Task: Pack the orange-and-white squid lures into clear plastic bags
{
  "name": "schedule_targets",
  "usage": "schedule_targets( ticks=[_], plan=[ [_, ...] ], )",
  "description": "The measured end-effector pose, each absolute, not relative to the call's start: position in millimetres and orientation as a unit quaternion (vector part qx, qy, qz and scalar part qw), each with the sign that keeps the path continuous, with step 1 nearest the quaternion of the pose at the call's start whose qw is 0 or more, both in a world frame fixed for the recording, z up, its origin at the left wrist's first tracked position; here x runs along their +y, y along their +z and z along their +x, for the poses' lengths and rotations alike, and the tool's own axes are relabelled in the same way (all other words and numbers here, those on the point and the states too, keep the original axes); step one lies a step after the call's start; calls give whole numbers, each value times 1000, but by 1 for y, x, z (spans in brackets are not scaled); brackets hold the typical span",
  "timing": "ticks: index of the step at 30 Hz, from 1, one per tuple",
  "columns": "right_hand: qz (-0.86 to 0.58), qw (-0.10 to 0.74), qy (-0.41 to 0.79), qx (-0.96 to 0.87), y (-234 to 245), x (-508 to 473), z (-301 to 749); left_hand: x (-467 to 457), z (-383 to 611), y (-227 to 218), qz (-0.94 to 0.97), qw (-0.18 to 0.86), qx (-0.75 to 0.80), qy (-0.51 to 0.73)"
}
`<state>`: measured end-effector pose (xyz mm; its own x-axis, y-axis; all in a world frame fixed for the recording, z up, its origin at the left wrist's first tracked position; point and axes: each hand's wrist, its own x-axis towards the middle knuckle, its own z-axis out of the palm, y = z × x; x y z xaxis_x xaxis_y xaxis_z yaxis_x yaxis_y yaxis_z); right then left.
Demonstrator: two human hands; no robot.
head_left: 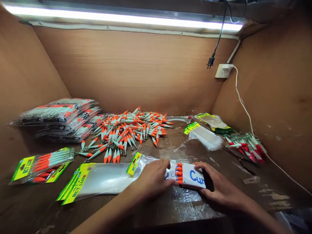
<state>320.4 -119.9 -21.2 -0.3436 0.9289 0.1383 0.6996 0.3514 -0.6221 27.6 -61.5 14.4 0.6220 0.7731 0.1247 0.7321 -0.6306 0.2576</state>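
My right hand (218,185) grips a white block (193,175) with blue handwriting and a dark end. Orange lure tips (179,174) stick out of the block's left end. A clear plastic bag (147,160) with a yellow-green header is pinched in my left hand (154,175), its right part up against the lure tips. Whether the tips are inside the bag's mouth, I cannot make out. Just left of my left hand lies a fan of flat clear bags (104,177) with BCT LURE headers.
A heap of orange-and-white lures (131,130) lies at the back middle. Packed bags (65,118) are stacked at left, with filled lure packs (46,165) in front. More bags (206,136), red-and-white lures (246,148) and a white cable (243,102) occupy the right. A black plug (211,61) hangs above.
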Motion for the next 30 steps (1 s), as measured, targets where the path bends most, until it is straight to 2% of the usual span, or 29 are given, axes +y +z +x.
schedule_targets(
  ticks=[8,17,26,30],
  plan=[
    [-523,266,272,-763,-20,-115,313,-86,34,4,894,32,434,105],
    [-530,261,273,-759,-19,-118,321,-96,26,-5,855,33,492,158],
    [-525,261,266,-765,-17,-116,318,-104,30,-11,857,28,479,189],
    [-519,273,243,-772,-19,-112,302,-105,31,-11,842,59,471,257]
  ],
)
